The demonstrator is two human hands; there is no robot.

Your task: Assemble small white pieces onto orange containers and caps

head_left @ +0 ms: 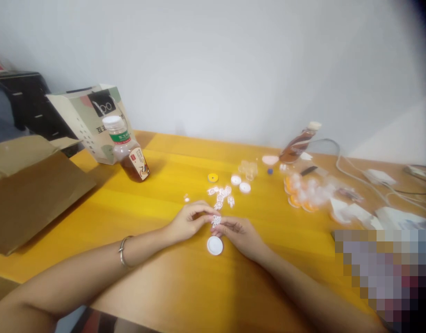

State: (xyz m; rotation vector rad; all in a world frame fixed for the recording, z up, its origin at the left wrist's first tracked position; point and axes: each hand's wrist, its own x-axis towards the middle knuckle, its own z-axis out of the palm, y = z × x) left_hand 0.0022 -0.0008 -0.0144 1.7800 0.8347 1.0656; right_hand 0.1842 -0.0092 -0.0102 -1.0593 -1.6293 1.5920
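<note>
Between my two hands is a small white piece with a printed pattern (216, 221). My left hand (192, 221) pinches it from the left, thumb and forefinger closed on its edge. From the right, the fingers of my right hand (241, 235) are closed on the same piece. Just below, a round white lid (215, 245) lies on the table. Beyond my fingers is a loose group of similar patterned white pieces (220, 196). A yellow disc (213, 177) and two white round discs (245, 187) lie farther back. What the pattern shows is too blurred to read.
A drink bottle (130, 152) and a paper bag (84, 120) stand at left, beside an open cardboard box (43, 194). On the right lie orange-and-clear round containers (303, 194), cables (358, 180) and another bottle (299, 145). Clear plastic pieces (248, 169) are at the back.
</note>
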